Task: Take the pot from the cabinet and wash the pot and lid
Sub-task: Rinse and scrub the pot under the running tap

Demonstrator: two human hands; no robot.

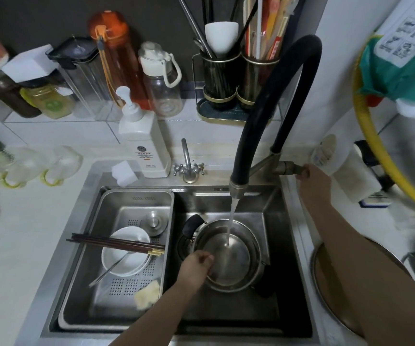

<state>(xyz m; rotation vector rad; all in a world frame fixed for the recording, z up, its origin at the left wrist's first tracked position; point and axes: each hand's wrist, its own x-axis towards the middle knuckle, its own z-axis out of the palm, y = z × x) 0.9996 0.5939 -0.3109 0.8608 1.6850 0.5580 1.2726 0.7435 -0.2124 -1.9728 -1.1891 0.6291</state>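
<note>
A steel pot (229,258) with black handles sits in the right basin of the sink (271,208). Water runs from the black faucet hose (264,116) into it. My left hand (197,264) grips the pot's near-left rim. My right hand (310,174) is closed on the faucet handle (289,168) at the sink's back right. A round lid (324,278) lies on the counter right of the sink, mostly hidden under my right forearm.
A steel drain tray (106,295) fills the left basin, holding a white bowl (126,253), dark chopsticks (116,244), a spoon and a yellow sponge (147,294). A soap bottle (149,143), a small tap (188,166), bottles and utensil holders (236,81) line the back.
</note>
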